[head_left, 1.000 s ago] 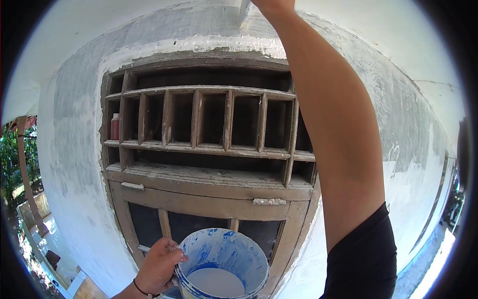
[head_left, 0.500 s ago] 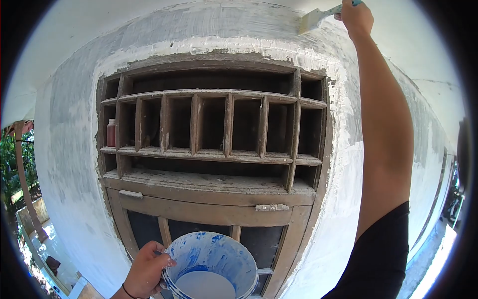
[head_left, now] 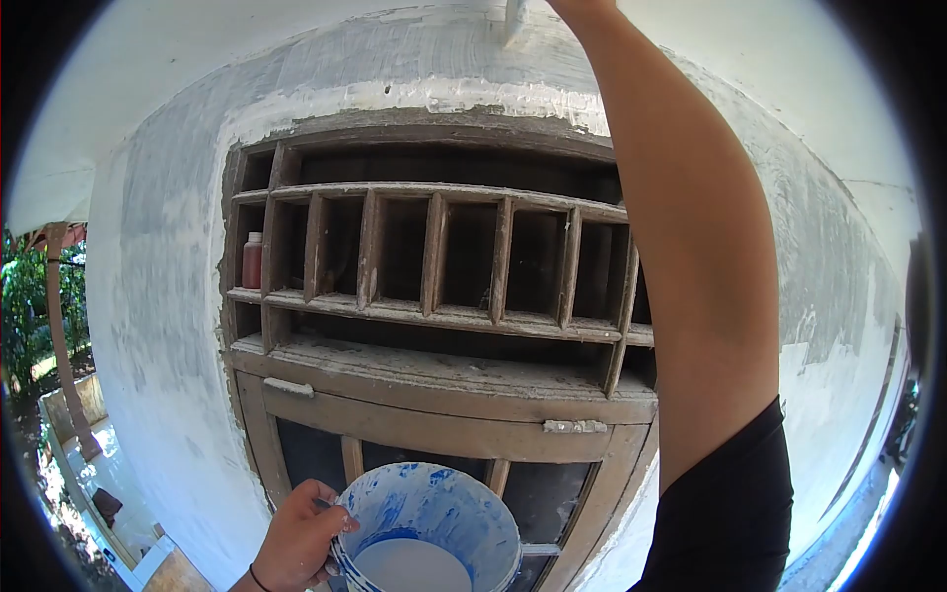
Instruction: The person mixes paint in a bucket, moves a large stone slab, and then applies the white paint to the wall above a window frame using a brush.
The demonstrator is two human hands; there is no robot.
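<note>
My left hand [head_left: 301, 538] grips the rim of a blue-and-white paint bucket [head_left: 434, 513] with white paint inside, low in the view in front of a wooden door. My right arm reaches straight up; my right hand [head_left: 582, 6] is mostly cut off by the top edge and holds a paintbrush [head_left: 514, 20] whose bristles rest on the grey-white plastered wall [head_left: 395, 64] above the wooden vent grille [head_left: 434, 266].
A small red bottle [head_left: 253, 260] stands in the left end of the grille. The wooden door frame [head_left: 434, 419] lies below. At far left are a wooden post [head_left: 57, 326], greenery and ground far below.
My right arm has swung back to the left, carrying the brush from the upper right of the wall to above the grille's middle. The bucket stays held in my left hand.
</note>
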